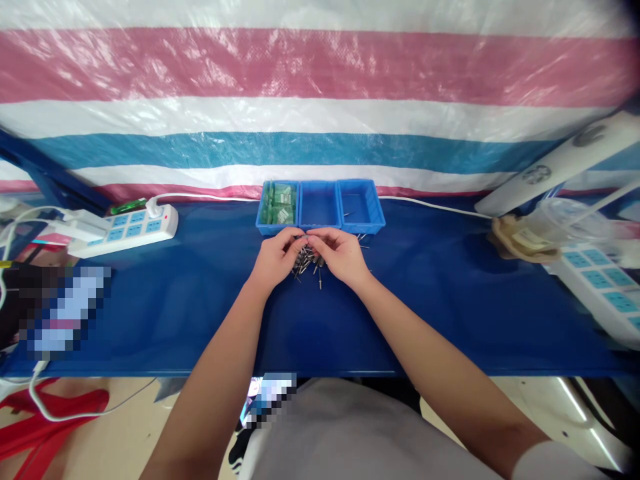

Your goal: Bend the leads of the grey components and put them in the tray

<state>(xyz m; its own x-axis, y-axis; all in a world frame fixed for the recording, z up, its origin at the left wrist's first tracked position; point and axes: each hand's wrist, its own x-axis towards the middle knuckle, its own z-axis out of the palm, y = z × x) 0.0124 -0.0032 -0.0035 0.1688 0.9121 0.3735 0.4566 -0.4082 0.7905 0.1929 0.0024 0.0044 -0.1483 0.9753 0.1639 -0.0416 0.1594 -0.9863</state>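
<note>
My left hand (pixel 280 257) and my right hand (pixel 342 253) meet over a pile of blind rivets (pixel 303 262), fingertips pinched close together. Whatever lies between the fingertips is too small to make out. A single blind rivet (pixel 321 283) sits just in front of the pile, and a few more poke out beyond my right hand. Directly behind my hands stand three joined blue bins. Green packets with white labels fill the left bin (pixel 259 217); the middle bin (pixel 320 205) shows a bare floor, and a thin pin-like piece lies in the right bin (pixel 367 207).
A white power strip (pixel 167 223) with plugs and cables is at the left, near a blurred-out phone (pixel 70 313). On the right are a clear plastic cup (pixel 565 223), another power strip (pixel 607 293) and a leaning white tube (pixel 560 163). Striped sheeting (pixel 320 67) hangs behind the blue table (pixel 200 300).
</note>
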